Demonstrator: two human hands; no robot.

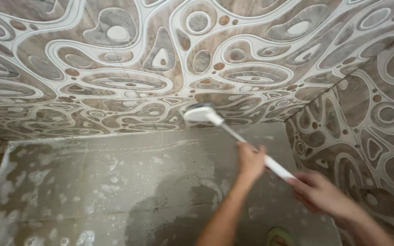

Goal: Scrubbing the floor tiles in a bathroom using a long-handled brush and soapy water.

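- A tiled corner fills the view: the brown-and-grey patterned wall tiles with white looping outlines (128, 68) cover the back wall and turn onto a side wall at the right.
- Below them lies the wet grey concrete floor (115, 182), flecked with white soap foam, thickest toward the left.
- The long-handled white plastic scrubbing brush (233, 132) has its long axis on a diagonal, from the lower right up to the upper left.
- Its head (199, 113) points up and to the left and sits at the seam where the back wall meets the floor, against the lowest tiles.
- The left hand (251, 160) grips the handle about midway, fingers (247, 148) curled shut around it; the shaft passes through the fist and comes out on both sides.
- The right hand (318, 191) holds the lower end of the handle, fingers (299, 182) wrapped closed over it, so that the end of the handle is hidden in the palm.
- A bare stretch of white handle shows between the two hands.
- Both forearms come in from the bottom edge, the left one nearly upright in the view, the right one from the lower right corner.
- A small green-rimmed round thing (279, 237) shows at the bottom edge between the forearms; what it is cannot be told.
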